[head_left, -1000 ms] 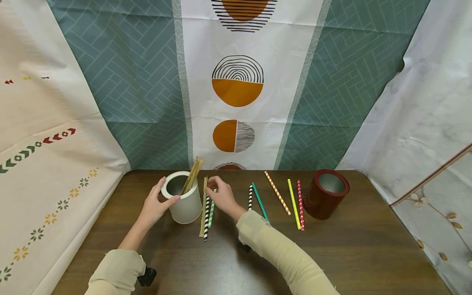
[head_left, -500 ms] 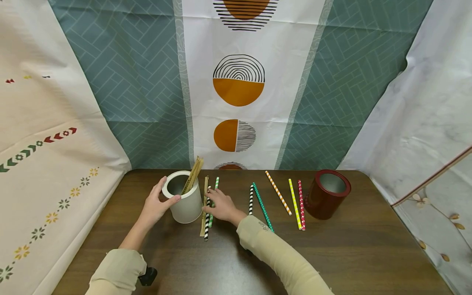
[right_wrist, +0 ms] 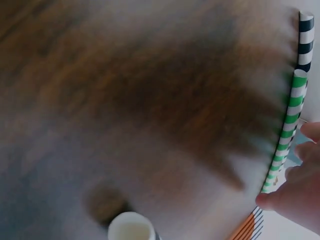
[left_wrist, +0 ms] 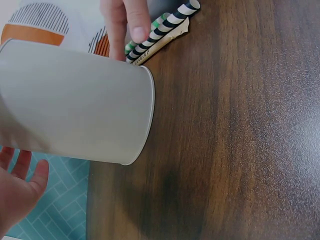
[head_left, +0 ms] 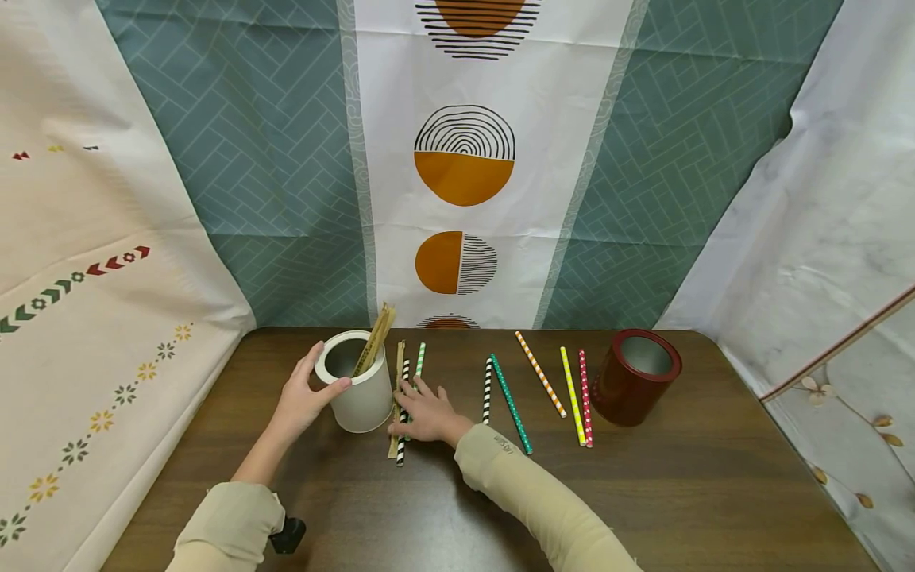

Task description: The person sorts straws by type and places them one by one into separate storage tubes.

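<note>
A white canister (head_left: 362,407) stands upright at the left, with tan paper-wrapped sticks (head_left: 376,342) leaning out of its mouth. My left hand (head_left: 300,393) holds the canister's left side, thumb by the rim and fingers round the far side. Right of the canister lie a tan wrapped stick (head_left: 392,450), a black-and-white striped straw (head_left: 400,454) and a green-and-white striped straw (head_left: 421,353). My right hand (head_left: 427,415) is over these with fingers spread, covering their middles; whether it touches them is unclear. In the right wrist view its fingertips are beside the green-and-white straw (right_wrist: 289,127).
Further right lie another black-and-white straw (head_left: 488,389), a teal dotted straw (head_left: 511,403), an orange striped straw (head_left: 539,373), a yellow straw (head_left: 573,396) and a red dotted straw (head_left: 585,401). A dark red canister (head_left: 629,389) stands beyond them. Patterned cloth (head_left: 457,262) hangs behind the table.
My right hand has moved from the far ends of the tan stick and straws towards me, its curled fingers spreading. The left hand and the white canister have stayed put.
</note>
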